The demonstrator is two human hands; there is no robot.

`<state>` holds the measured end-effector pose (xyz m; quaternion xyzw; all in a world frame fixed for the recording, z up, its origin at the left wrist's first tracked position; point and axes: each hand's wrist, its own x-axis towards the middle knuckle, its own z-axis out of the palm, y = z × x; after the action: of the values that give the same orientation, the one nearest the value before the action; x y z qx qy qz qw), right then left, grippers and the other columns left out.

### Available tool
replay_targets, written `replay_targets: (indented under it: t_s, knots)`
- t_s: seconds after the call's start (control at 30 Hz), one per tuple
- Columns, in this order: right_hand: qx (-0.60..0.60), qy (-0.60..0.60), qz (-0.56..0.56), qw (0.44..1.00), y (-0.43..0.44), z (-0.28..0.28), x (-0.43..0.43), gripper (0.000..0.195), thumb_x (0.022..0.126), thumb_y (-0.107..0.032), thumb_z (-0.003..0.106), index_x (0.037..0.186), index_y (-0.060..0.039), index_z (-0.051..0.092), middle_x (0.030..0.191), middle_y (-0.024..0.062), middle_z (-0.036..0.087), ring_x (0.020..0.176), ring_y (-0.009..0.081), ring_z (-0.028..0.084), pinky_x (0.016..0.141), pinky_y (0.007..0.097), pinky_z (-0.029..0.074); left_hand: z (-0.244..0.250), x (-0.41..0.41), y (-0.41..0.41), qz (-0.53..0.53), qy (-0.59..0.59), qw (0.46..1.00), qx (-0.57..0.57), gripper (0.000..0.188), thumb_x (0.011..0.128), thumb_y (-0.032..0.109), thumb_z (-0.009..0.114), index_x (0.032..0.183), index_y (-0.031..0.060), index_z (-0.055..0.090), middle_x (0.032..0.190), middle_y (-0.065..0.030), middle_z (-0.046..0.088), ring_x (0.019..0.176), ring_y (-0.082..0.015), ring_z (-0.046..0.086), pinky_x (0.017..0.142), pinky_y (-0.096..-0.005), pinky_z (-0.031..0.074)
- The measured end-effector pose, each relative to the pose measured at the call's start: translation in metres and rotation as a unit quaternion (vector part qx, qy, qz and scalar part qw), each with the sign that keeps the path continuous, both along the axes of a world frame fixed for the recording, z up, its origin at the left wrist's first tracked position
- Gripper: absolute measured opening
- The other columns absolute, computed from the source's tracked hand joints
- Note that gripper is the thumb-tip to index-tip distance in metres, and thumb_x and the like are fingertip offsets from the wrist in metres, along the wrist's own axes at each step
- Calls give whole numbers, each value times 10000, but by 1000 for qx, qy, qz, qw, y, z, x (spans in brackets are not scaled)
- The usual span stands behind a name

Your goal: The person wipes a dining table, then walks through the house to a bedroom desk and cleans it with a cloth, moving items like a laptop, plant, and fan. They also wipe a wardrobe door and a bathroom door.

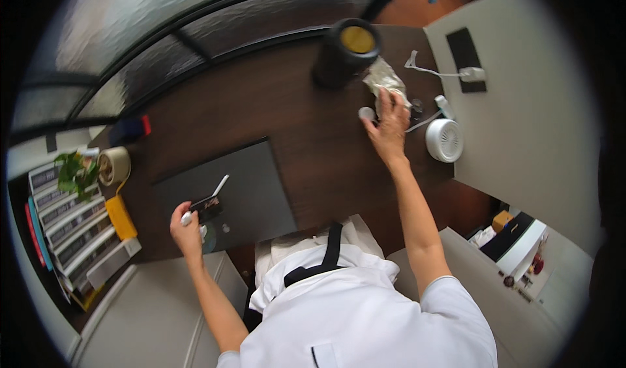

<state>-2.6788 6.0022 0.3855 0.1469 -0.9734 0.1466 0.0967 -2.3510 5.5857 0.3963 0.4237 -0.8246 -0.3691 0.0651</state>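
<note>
My left hand (187, 233) is over the left part of a dark grey desk mat (259, 182), its fingers closed on a small white object (186, 218), too small to name. Just past those fingers lie a small black packet (207, 208) and a white stick-like item (221, 185). My right hand (391, 128) reaches far across the desk, fingers apart, its fingertips at a crumpled pale wrapper (386, 78). Beside that thumb sits a small round white item (366, 114). Whether the fingertips press on the wrapper cannot be told.
A dark cylindrical container (345, 55) stands behind the wrapper. To the right are a round white device (444, 140) and a charger (472, 74) with its cable. A potted plant (78, 172), a yellow case (121, 216) and several binders (73, 231) line the left. An open drawer (562, 275) lies at right.
</note>
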Motion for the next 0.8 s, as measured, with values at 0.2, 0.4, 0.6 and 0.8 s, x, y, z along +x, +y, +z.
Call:
replay_targets:
  t_s: [0.2, 0.4, 0.6, 0.8]
  knots:
    - [-110, -37, 1, 993, 17, -15, -27, 597, 813, -169, 758, 1359, -77, 533, 1195, 125, 512, 1142, 331, 520, 954, 462, 439, 38, -59, 64, -36, -25, 980, -195, 435, 819, -35, 692, 1243, 36, 625, 1123, -134, 617, 1046, -279, 618, 925, -391, 497]
    - [-325, -14, 42, 945, 38, -3, -10, 241, 818, 29, 655, 1037, -19, 568, 989, 180, 562, 964, 372, 587, 841, 451, 481, 87, -196, 222, -274, 122, 950, -86, 384, 829, -36, 685, 1206, 21, 640, 1179, -170, 627, 1105, -344, 613, 970, -406, 476]
    - [-482, -41, -4, 875, 83, 82, 44, 175, 831, 57, 612, 986, -24, 598, 903, 120, 542, 819, 261, 564, 726, 339, 469, 108, -298, 317, -313, 250, 916, -22, 341, 827, -76, 693, 1153, 19, 659, 1102, -112, 652, 1017, -227, 638, 885, -329, 497]
    - [-584, -319, -121, 736, 145, 35, 89, 148, 923, -9, 556, 1048, 1, 633, 918, 63, 572, 839, 137, 575, 723, 272, 465, 82, -333, 345, -359, 179, 916, -23, 361, 787, -61, 711, 1134, 23, 663, 967, -98, 619, 871, -216, 619, 760, -332, 506]
